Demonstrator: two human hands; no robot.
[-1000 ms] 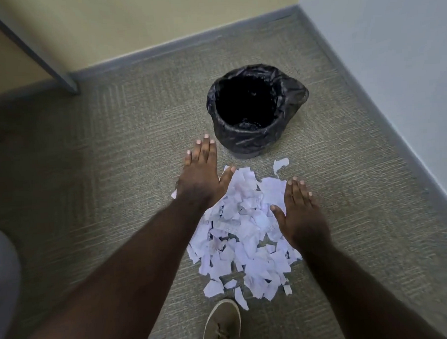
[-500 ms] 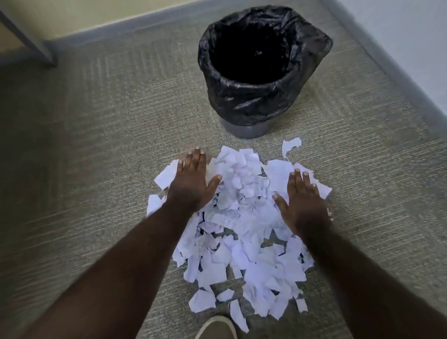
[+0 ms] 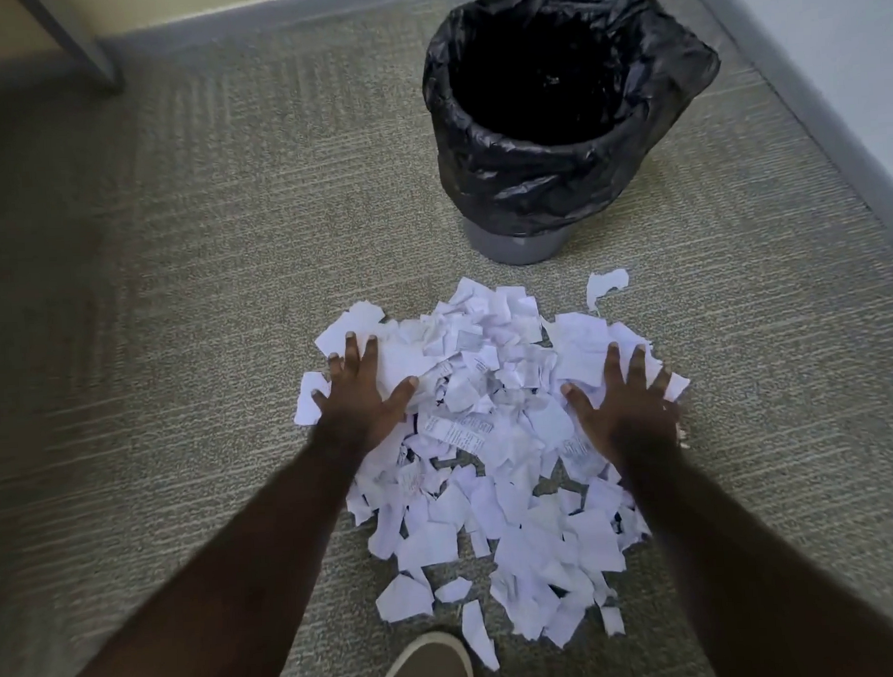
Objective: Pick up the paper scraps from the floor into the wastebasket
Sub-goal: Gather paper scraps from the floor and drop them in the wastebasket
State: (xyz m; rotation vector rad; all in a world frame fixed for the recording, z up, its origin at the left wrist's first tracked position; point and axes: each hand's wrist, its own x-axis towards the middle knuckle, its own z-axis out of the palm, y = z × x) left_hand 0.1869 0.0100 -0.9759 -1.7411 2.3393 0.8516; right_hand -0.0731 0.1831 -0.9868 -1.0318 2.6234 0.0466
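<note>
A heap of torn white paper scraps (image 3: 490, 438) lies on the carpet in front of me. My left hand (image 3: 360, 393) rests palm down on the heap's left edge, fingers spread. On the right edge of the heap my right hand (image 3: 623, 397) lies flat, also with fingers apart. Neither hand grips any paper. Just beyond the heap stands a grey wastebasket (image 3: 553, 124) lined with a black plastic bag; its dark inside looks nearly empty. One scrap (image 3: 606, 282) lies apart, between the heap and the basket.
The toe of my tan shoe (image 3: 428, 666) shows at the bottom edge, just below the scraps. A grey baseboard and white wall (image 3: 833, 106) run along the right. A grey post (image 3: 78, 47) stands at the top left. Grey-green carpet (image 3: 176, 299) spreads to the left.
The camera has dropped closer to the floor. Both hands have come down from above the heap onto its two sides and spread their fingers wider.
</note>
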